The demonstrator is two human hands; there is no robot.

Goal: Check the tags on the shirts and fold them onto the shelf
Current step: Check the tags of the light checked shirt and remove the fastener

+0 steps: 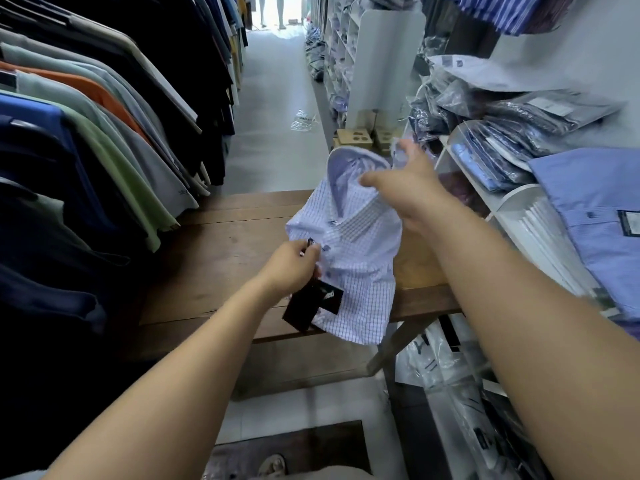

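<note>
Room: You stand at the near edge of a wooden table (214, 244). A rack of hanging shirts (86, 126) crowds your left and white shelves (512, 199) of bagged stock crowd your right. The aisle floor (273, 98) runs open beyond the table's far edge.
Shirt: The folded checked shirt (356, 244) is held above the table's near right corner, its hem past the near edge.
Writing: A black tag (313, 303) dangles at the placket; its white lettering is too blurred to read.
Axis: Collar away from you, hem toward you; the long axis runs near to far.
Left hand (294, 268): Pinches the shirt front just above the tag.
Right hand (408, 192): The thumb lies below the collar, but the fingers are blurred, so a grip cannot be told.
</note>
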